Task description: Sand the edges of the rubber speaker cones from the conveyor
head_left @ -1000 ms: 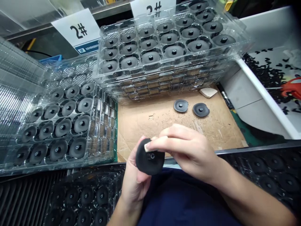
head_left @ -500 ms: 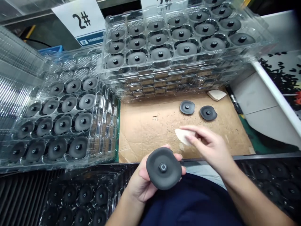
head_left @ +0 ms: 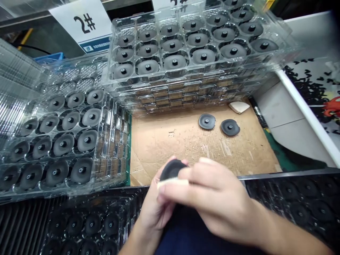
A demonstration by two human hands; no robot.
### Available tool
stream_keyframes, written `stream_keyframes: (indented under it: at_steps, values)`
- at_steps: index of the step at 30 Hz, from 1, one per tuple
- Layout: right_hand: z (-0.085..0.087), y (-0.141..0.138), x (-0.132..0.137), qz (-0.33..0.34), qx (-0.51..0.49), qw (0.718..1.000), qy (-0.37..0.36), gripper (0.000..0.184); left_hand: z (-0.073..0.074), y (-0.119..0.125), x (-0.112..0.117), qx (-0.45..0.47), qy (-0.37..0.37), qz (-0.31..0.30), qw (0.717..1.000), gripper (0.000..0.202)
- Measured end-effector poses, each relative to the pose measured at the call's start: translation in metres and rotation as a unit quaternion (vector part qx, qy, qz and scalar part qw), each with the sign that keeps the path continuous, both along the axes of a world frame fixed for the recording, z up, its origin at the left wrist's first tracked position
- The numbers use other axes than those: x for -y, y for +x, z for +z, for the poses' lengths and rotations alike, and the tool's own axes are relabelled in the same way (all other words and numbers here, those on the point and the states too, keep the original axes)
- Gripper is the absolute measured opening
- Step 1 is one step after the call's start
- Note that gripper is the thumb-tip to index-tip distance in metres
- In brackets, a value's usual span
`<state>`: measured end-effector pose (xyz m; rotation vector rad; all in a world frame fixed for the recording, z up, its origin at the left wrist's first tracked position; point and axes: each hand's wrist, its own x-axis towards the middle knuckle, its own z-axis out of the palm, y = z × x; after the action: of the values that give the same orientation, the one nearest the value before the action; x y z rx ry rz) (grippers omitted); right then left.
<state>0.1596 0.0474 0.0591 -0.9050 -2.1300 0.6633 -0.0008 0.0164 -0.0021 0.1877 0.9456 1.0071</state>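
My left hand (head_left: 155, 205) grips a dark grey rounded disc (head_left: 172, 168) from below and behind, near the front of the cardboard. Between the fingers of my right hand (head_left: 215, 194) is a cream-white sponge wedge (head_left: 174, 182), held at the disc's face. Most of the disc and its centre stub are hidden behind the right fingers and the wedge. Two similar discs, a left one (head_left: 207, 121) and a right one (head_left: 230, 127), lie stub up on the cardboard sheet (head_left: 154, 148) beyond my hands.
Stacked clear trays (head_left: 170, 86) of grey discs stand at the back, and another clear tray stack (head_left: 102, 141) at the left. Another wedge (head_left: 239, 107) lies at the far right of the cardboard. Beyond a white rim (head_left: 305, 106) are small black pieces. Black trays (head_left: 87, 209) sit in front.
My right hand has brought the sponge wedge left and down onto the disc. The disc has been tilted in my left hand. The whole view has shifted slightly.
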Motion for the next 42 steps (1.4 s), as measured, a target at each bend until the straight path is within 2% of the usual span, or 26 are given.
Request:
stream_keyframes:
  at_steps: [3,4,7,9,12,15,16,18,21,24,26,28,30,32,34,35,38,40,42]
  values:
    - [-0.004,-0.004,-0.002,-0.069,0.094,0.992,-0.040,0.028,-0.001,-0.001,0.003,-0.009,0.008,0.031,0.999,0.060]
    - [-0.006,-0.004,-0.002,-0.078,0.090,0.992,-0.039,0.028,-0.001,-0.001,0.003,-0.012,0.013,0.035,0.999,0.057]
    - [-0.013,-0.003,-0.002,-0.051,0.003,0.998,-0.040,0.028,0.001,-0.001,0.002,-0.012,0.024,0.026,0.999,0.057]
    - [-0.013,-0.002,-0.001,-0.065,0.023,0.996,-0.058,0.026,0.001,-0.001,0.000,-0.006,0.028,0.031,0.999,0.063]
    - [-0.010,-0.003,0.000,-0.096,0.051,0.993,-0.055,0.027,0.001,0.001,-0.002,0.001,0.036,0.045,0.998,0.059]
    - [-0.012,-0.007,-0.004,-0.069,-0.038,0.996,-0.042,0.027,0.000,0.004,-0.003,0.004,0.025,0.054,0.998,0.056]
    - [-0.017,-0.008,-0.006,-0.069,-0.051,0.994,-0.067,0.024,-0.001,0.003,-0.003,0.002,0.022,0.062,0.998,0.058]
    - [-0.034,-0.005,-0.011,-0.099,-0.049,0.981,-0.160,0.020,-0.003,0.001,-0.004,0.001,0.021,0.075,0.997,0.061]
    - [-0.073,0.003,-0.010,-0.142,-0.031,0.951,-0.274,0.020,-0.006,-0.005,-0.004,0.006,0.027,0.081,0.996,0.059]
    - [-0.112,0.008,0.002,-0.153,-0.012,0.947,-0.283,0.019,-0.005,-0.008,-0.004,0.001,0.027,0.082,0.996,0.060]
    - [-0.121,0.009,0.008,-0.155,-0.009,0.947,-0.282,0.017,-0.004,-0.007,-0.005,0.000,0.024,0.077,0.997,0.060]
    - [-0.109,0.007,0.009,-0.172,-0.018,0.944,-0.280,0.019,-0.002,-0.002,-0.005,0.003,0.025,0.071,0.997,0.058]
    - [-0.081,0.001,0.007,-0.196,-0.052,0.945,-0.258,0.021,-0.001,0.003,-0.005,0.002,0.041,0.076,0.996,0.055]
    - [-0.047,-0.008,0.004,-0.193,-0.107,0.955,-0.200,0.021,0.000,0.007,-0.003,-0.003,0.062,0.079,0.995,0.054]
    - [-0.019,-0.017,0.003,-0.125,-0.132,0.975,-0.123,0.022,0.001,0.008,-0.001,0.000,0.072,0.068,0.995,0.050]
    - [-0.009,-0.021,0.002,-0.080,-0.122,0.983,-0.109,0.022,0.000,0.008,0.000,-0.002,0.072,0.060,0.996,0.048]
    - [0.001,-0.026,-0.001,0.040,-0.032,0.986,-0.160,0.019,-0.002,0.004,0.004,-0.017,0.067,0.054,0.996,0.050]
    - [-0.002,-0.028,-0.003,0.032,-0.011,0.985,-0.170,0.019,-0.003,0.003,0.005,-0.026,0.067,0.055,0.996,0.051]
    - [-0.006,-0.029,-0.004,-0.027,-0.047,0.992,-0.113,0.023,-0.003,0.003,0.005,-0.021,0.066,0.043,0.997,0.044]
